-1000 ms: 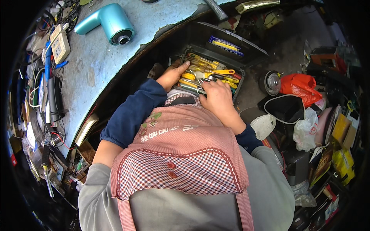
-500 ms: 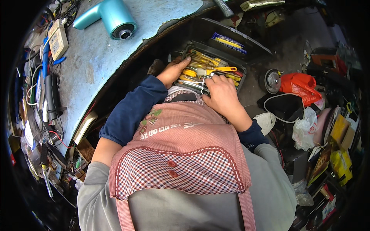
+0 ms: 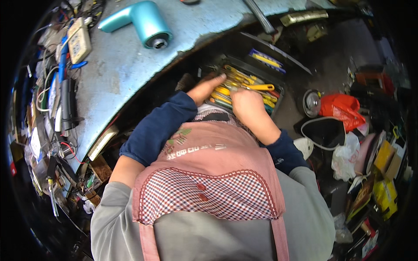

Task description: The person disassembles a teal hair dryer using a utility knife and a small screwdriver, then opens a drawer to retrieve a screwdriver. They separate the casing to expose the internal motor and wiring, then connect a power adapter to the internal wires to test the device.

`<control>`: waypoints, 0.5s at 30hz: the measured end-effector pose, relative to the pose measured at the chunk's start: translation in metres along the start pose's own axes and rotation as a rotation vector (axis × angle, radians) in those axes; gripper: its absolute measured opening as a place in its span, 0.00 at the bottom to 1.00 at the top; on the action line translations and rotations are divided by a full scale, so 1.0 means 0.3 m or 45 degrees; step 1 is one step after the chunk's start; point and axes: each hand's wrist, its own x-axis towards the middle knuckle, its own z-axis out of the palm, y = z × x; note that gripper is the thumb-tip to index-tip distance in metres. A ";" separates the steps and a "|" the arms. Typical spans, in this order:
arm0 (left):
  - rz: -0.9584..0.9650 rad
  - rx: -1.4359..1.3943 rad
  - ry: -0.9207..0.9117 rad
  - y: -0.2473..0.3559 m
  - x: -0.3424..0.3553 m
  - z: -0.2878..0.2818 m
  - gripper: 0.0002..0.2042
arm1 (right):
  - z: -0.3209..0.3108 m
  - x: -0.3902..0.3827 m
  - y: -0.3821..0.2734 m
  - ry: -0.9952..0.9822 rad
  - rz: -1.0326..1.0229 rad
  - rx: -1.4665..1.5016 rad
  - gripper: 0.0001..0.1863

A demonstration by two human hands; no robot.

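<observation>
Your right hand (image 3: 250, 102) has changed most: half a second ago its fingers lay fanned over the near side of the open toolbox (image 3: 281, 95), and now they are curled down among the tools, knuckles up. The shiny metal loops that showed beside it then are out of sight. That suggests you have gone from feeling over the top of the pile to reaching into it, though no tool has come clear of the box. Your right grip is bent inward, but its fingertips are hidden, so I cannot tell whether it is pinching anything.

Your left hand (image 3: 208, 90) stays at the left end of the box, thumb stretched along that side; its other fingers are hidden, so I cannot tell that grip either.

The tools lie heaped in the box, just beyond your apron (image 3: 204, 139), a yellow handle (image 3: 261, 87) on top. The lid stands open behind, with a blue and yellow packet (image 3: 266, 60) in it.
</observation>
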 end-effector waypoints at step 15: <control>0.113 0.205 -0.339 -0.042 0.000 -0.091 0.56 | -0.057 0.037 0.015 -0.215 -0.147 -0.085 0.06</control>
